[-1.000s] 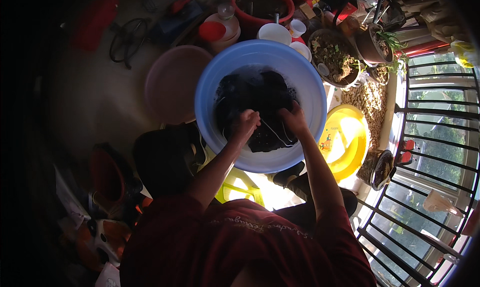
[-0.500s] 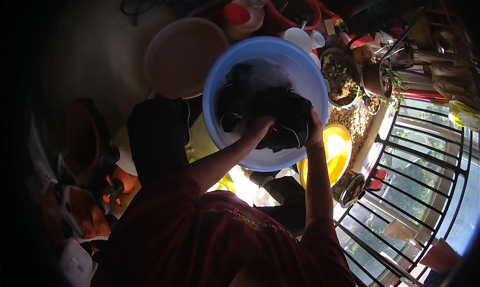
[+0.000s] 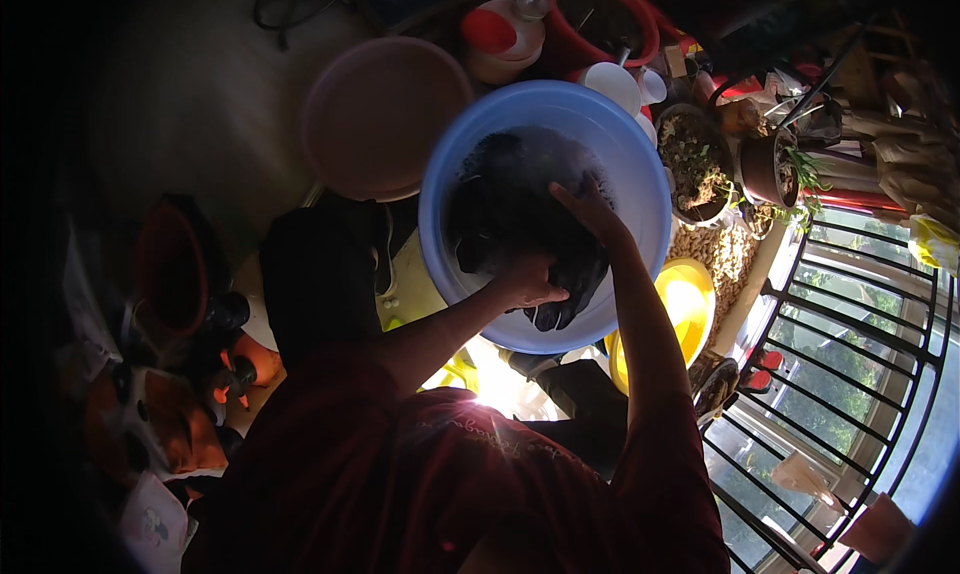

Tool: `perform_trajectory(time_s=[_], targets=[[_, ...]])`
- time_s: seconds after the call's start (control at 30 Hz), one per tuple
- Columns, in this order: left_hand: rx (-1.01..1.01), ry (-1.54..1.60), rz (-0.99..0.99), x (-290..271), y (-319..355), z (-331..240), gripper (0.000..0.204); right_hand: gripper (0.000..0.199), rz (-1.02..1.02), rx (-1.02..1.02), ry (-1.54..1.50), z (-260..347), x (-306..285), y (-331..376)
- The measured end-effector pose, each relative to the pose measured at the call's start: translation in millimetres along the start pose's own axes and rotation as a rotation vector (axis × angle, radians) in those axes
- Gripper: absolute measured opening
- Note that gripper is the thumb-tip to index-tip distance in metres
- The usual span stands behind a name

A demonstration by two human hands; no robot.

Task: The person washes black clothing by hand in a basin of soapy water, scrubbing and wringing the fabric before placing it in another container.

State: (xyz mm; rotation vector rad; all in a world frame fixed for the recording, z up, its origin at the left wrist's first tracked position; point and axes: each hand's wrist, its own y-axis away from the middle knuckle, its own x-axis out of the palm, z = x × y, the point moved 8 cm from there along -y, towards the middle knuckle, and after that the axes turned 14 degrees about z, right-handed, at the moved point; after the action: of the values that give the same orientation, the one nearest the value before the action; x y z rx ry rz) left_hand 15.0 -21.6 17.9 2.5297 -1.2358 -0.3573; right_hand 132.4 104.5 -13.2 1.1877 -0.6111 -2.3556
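A round blue basin (image 3: 640, 179) stands on the floor in front of me, holding dark wet cloth (image 3: 510, 204) with some foam. My left hand (image 3: 525, 282) is closed on a bunch of the dark cloth near the basin's near rim, where part of the cloth hangs over the edge. My right hand (image 3: 590, 209) lies on the cloth further in, fingers stretched and pressing on it. Both forearms reach in from below.
A pinkish empty basin (image 3: 385, 114) sits left of the blue one. A yellow basin (image 3: 685, 309) lies at the right, by a black metal railing (image 3: 850, 344). Plant pots (image 3: 770, 169), a red bucket (image 3: 600, 14), a white cup (image 3: 612, 82) and a bottle with red cap (image 3: 500, 34) stand behind.
My view has tilted, so the basin sits higher and more central. My left hand has drawn back to the near rim with cloth, and my right hand has slid forward over the cloth.
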Motion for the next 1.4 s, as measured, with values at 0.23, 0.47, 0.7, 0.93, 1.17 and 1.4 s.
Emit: perform_trajectory(time_s=[0.23, 0.47, 0.7, 0.93, 1.17, 1.4], targets=[[-0.047, -0.068, 0.155, 16.1, -3.6, -18.3, 0.056, 0.072, 0.555, -0.009, 0.495, 33.0, 53.5, 2.1], [-0.062, 0.015, 0.145, -11.0, 16.7, 7.1, 0.064, 0.030, 0.299, 0.115, -0.745, -2.0, -15.8, 42.8], [-0.087, 0.124, -0.084, -91.4, 32.7, 20.3, 0.045, 0.033, 0.280, -0.157, -1.534, 35.1, -46.8, 73.2], [0.195, -0.538, -0.265, -114.5, 55.7, -21.5, 0.029, 0.031, 0.280, -0.228, -1.451, 57.5, -59.7, 102.3], [0.118, -0.914, -0.291, -98.0, 13.4, -59.3, 0.067, 0.028, 0.233, -0.270, -1.492, 71.2, -48.0, 122.5], [0.134, -0.199, 0.237, -87.8, -23.1, -10.2, 0.082, 0.027, 0.353, -0.530, -1.484, 112.8, -87.2, 155.3]])
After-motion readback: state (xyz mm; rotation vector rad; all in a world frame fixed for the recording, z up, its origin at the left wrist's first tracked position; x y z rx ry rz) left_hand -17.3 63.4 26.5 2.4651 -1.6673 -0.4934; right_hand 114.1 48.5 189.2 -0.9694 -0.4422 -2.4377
